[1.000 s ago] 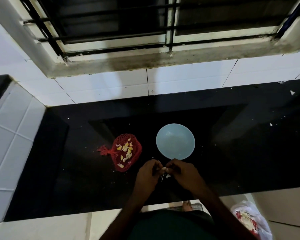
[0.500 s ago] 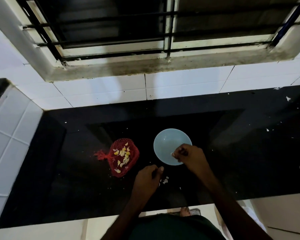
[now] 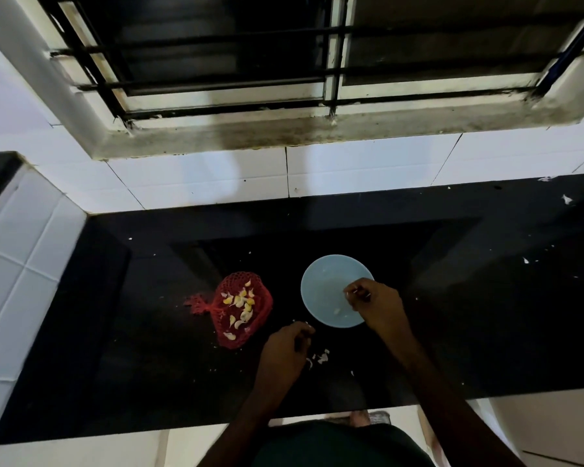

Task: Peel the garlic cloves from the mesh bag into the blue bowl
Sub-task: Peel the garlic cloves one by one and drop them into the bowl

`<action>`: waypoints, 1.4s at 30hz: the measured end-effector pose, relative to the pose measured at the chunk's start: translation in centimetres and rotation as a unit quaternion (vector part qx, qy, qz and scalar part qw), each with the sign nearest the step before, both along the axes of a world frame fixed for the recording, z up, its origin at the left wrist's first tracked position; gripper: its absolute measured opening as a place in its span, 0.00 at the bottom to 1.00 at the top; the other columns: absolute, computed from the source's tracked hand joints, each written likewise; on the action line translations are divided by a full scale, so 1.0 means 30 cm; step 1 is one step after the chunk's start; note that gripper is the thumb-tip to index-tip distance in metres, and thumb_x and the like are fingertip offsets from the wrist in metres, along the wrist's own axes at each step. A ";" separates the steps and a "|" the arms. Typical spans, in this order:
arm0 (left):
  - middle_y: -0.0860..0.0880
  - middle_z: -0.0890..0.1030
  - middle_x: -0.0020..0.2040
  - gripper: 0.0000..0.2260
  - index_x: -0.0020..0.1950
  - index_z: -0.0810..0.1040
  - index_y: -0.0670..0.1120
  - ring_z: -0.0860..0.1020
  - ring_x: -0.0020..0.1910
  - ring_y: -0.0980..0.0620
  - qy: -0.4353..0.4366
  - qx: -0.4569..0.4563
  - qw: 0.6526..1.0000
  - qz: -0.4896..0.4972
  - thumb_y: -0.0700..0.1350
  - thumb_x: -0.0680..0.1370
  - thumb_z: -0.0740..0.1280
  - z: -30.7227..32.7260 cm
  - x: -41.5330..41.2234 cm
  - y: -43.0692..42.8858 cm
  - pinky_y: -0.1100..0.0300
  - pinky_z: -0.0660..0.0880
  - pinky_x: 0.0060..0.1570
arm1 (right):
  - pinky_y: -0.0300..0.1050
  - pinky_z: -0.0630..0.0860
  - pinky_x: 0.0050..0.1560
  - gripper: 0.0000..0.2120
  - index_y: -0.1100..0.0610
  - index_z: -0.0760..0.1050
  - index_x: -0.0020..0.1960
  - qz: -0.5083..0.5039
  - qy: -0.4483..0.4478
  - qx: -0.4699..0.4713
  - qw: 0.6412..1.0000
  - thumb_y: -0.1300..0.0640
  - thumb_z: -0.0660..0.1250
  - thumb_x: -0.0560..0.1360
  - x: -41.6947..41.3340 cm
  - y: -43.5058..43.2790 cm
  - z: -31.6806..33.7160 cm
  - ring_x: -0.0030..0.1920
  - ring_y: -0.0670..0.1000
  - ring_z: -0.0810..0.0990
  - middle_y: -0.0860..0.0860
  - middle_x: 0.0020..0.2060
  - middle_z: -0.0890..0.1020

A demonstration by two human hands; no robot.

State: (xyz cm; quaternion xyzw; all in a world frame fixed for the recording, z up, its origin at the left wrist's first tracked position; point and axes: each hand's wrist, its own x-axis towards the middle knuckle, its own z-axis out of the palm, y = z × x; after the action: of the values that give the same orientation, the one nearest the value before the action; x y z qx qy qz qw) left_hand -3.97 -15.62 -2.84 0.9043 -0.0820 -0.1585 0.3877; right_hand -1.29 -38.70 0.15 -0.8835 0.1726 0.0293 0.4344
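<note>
A light blue bowl (image 3: pixel 327 281) stands on the black counter, and one pale peeled clove (image 3: pixel 337 311) lies inside it near the front. My right hand (image 3: pixel 376 306) hovers over the bowl's right rim, fingers loosely curled, with nothing visible between them. The red mesh bag (image 3: pixel 230 335) lies to the left of the bowl, open on top, with several unpeeled garlic cloves (image 3: pixel 241 303) in it. My left hand (image 3: pixel 284 352) rests low on the counter between bag and bowl, fingers curled down. Whether it holds a bit of peel is hidden.
Pale scraps of garlic peel (image 3: pixel 321 357) lie just right of my left hand, and small flecks dot the black counter (image 3: pixel 452 315). A white tiled wall (image 3: pixel 216 176) and barred window (image 3: pixel 236 62) stand behind, and a tiled block (image 3: pixel 21 264) to the left.
My right hand left my left hand and moved up over the bowl. A clove now lies in the bowl. My left hand stayed near the peel scraps.
</note>
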 end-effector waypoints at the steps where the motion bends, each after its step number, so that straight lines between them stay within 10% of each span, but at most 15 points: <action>1: 0.59 0.84 0.50 0.10 0.57 0.82 0.54 0.81 0.48 0.65 0.001 -0.007 1.000 0.008 0.41 0.79 0.70 0.004 0.003 0.003 0.69 0.77 0.52 | 0.41 0.80 0.45 0.05 0.45 0.82 0.44 -0.009 -0.005 0.013 1.000 0.55 0.75 0.75 -0.011 -0.003 -0.003 0.41 0.41 0.83 0.42 0.39 0.84; 7: 0.53 0.82 0.37 0.12 0.40 0.77 0.55 0.80 0.36 0.60 0.011 -0.049 0.996 0.074 0.53 0.83 0.64 0.047 0.020 0.029 0.67 0.74 0.38 | 0.48 0.82 0.48 0.04 0.45 0.81 0.44 0.005 -0.020 0.030 0.999 0.51 0.71 0.78 -0.055 0.045 0.009 0.39 0.41 0.83 0.43 0.37 0.85; 16: 0.59 0.80 0.52 0.13 0.61 0.75 0.53 0.80 0.51 0.59 0.019 0.016 0.985 0.172 0.40 0.79 0.69 0.008 0.009 0.275 0.58 0.79 0.53 | 0.48 0.79 0.47 0.04 0.46 0.76 0.53 0.243 -0.017 -0.103 0.964 0.50 0.66 0.79 0.078 0.402 0.010 0.47 0.48 0.82 0.45 0.47 0.84; 32: 0.57 0.81 0.47 0.04 0.49 0.75 0.57 0.80 0.46 0.57 0.016 -0.023 0.965 0.262 0.48 0.80 0.67 0.019 0.080 0.492 0.57 0.74 0.47 | 0.48 0.78 0.51 0.12 0.47 0.80 0.59 0.383 -0.051 -0.243 0.890 0.52 0.63 0.79 0.323 0.773 -0.064 0.55 0.52 0.79 0.48 0.56 0.79; 42: 0.58 0.81 0.49 0.04 0.52 0.76 0.58 0.80 0.48 0.60 0.029 -0.042 0.965 0.257 0.47 0.81 0.67 0.010 0.081 0.516 0.59 0.76 0.49 | 0.52 0.80 0.42 0.11 0.47 0.69 0.51 0.313 -0.053 -0.160 0.935 0.63 0.62 0.77 0.347 0.763 -0.071 0.44 0.49 0.79 0.46 0.47 0.76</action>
State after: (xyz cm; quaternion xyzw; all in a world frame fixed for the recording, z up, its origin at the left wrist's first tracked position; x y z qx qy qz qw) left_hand -1.54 -0.15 -2.55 0.8728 0.1578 -0.0763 0.4556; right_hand 9.10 -15.81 -1.98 -0.9509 -0.1335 0.0887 0.2648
